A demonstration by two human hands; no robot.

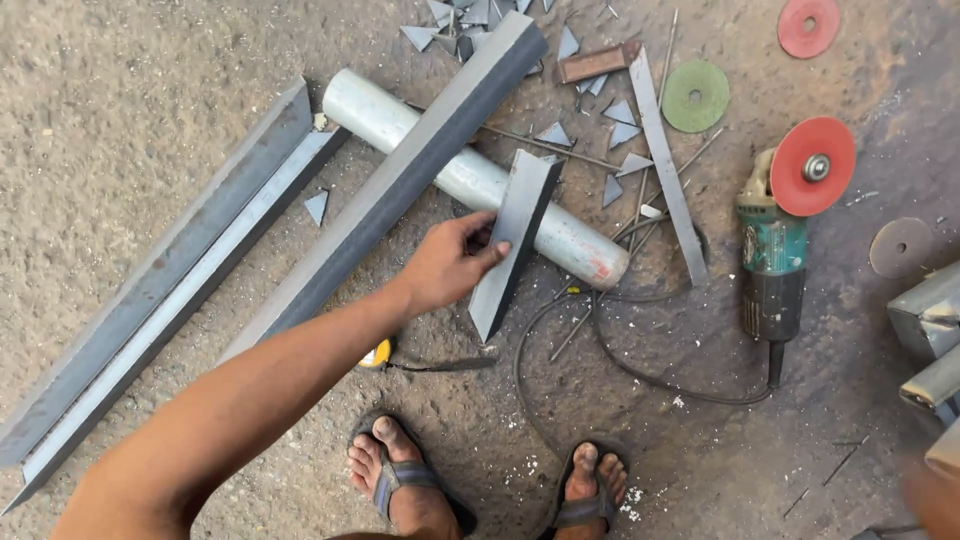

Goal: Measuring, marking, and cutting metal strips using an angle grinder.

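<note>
— What is the left hand point(447, 265) on?

— A short piece of steel angle point(514, 240), dark grey, cut to a point at its lower end. It leans with its upper end across the pale round pipe point(470, 175) and its point on the concrete floor point(120, 120), just ahead of the person's sandalled feet point(400, 480). The fingers point(478, 238) are clamped over its left edge near the middle, thumb on the near face.

— How would it handle?

— Stiff and fairly heavy for its size, I'd judge — bare metal, not slippery, but the cut ends and point look sharp. The middle of the flange, where the hand sits now, seems the safest hold, away from the point.

— And the right hand?

— Only a blur at the lower right corner; whether it is apart or closed I cannot tell.

— What lies around?

— A long angle bar point(400, 180) crosses over the pipe just left of the hand, another long angle point(170, 280) lies farther left. An angle grinder point(775, 250) with a red disc rests to the right, its cable point(620, 360) looping across the floor, with small triangular offcuts point(620, 135) scattered beyond the pipe.
</note>
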